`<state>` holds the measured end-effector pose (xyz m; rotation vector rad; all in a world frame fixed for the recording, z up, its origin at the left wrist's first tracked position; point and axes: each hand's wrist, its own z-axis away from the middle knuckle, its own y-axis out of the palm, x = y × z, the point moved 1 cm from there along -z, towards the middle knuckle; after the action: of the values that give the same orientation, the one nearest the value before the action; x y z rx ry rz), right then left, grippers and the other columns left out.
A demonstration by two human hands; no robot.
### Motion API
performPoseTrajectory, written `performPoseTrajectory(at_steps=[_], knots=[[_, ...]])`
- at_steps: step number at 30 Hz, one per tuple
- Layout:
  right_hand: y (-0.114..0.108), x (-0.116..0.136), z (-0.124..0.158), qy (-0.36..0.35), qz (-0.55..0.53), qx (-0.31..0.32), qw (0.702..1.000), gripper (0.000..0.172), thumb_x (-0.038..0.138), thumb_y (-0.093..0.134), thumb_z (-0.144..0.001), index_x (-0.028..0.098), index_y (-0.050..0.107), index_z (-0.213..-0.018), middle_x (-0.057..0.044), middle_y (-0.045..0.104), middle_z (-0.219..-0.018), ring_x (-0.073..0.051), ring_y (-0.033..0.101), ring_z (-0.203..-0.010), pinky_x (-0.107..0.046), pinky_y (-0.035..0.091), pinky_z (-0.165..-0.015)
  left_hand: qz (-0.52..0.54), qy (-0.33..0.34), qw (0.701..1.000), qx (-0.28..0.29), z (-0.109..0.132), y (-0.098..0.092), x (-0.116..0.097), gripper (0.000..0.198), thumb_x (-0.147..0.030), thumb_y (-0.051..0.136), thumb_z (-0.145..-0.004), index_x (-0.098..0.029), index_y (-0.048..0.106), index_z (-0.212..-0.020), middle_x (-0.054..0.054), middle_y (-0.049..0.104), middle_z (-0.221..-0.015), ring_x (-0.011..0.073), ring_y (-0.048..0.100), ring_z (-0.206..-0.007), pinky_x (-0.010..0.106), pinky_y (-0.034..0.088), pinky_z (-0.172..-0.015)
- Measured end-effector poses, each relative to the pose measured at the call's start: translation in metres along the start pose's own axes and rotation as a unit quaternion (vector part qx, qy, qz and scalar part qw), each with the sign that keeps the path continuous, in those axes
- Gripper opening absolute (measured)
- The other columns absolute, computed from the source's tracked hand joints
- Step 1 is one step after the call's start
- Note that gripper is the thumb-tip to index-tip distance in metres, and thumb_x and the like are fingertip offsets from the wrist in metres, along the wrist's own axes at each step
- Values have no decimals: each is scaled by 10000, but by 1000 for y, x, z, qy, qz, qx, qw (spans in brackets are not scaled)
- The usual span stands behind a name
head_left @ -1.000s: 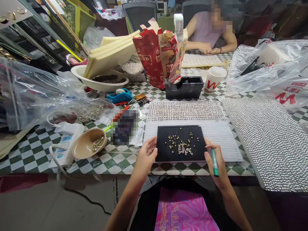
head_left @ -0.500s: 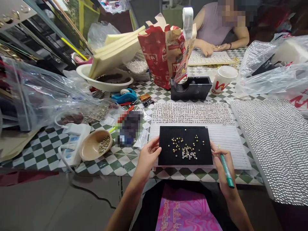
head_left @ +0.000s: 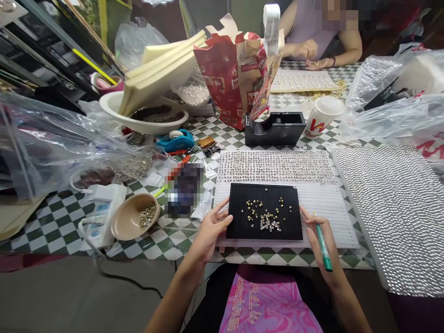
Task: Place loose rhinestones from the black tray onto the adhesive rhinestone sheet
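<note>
My left hand [head_left: 212,231] grips the left edge of a black ribbed tray [head_left: 239,203], thumb on top and fingers at the side. On the tray lie loose rhinestones [head_left: 270,223], some gold-backed and some clear side up, several of them clustered near the front. A green pen [head_left: 323,249] rests in my right hand [head_left: 322,236], between thumb and fingers. My right fingertips are at the tray's right edge; whether they touch it I cannot tell. Beneath the tray is a white ribbed board [head_left: 329,208], its far part covered with rows of rhinestones [head_left: 274,165].
A sheet of silver rhinestones [head_left: 395,208] lies right. At left are a tan bowl [head_left: 121,219] of stones, a power strip [head_left: 104,217] and a blurred dark object [head_left: 183,189]. Behind stand a tape dispenser [head_left: 277,132], cup [head_left: 322,118] and paper bag [head_left: 225,83]. A person [head_left: 308,27] sits opposite.
The view has shifted slightly. The tray has slid a little left over the board, with my left hand still on it. Across the table, the person's hands have moved apart.
</note>
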<state>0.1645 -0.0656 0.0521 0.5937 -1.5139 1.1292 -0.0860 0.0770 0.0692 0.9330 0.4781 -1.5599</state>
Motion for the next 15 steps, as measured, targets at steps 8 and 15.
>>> performPoseTrajectory(at_steps=[8, 15], knots=[[-76, -38, 2, 67, 232, -154, 958, 399, 576, 608, -813, 247, 479, -996, -151, 489, -1431, -383, 406, -1375, -624, 322, -1113, -9, -17, 1000, -4, -2, -11, -8, 836, -395, 829, -661, -252, 476, -1405, 69, 729, -1064, 138, 676, -862, 199, 535, -708], [-97, -23, -17, 140, -33, -195, 970, 545, 536, 797, -655, 260, 403, -911, -61, 601, -1119, -249, 653, -970, -386, 562, -802, -18, -21, 999, -22, -4, -13, -14, 871, -396, 863, -603, -252, 503, -1383, 37, 715, -960, 95, 627, -774, 147, 474, -607]])
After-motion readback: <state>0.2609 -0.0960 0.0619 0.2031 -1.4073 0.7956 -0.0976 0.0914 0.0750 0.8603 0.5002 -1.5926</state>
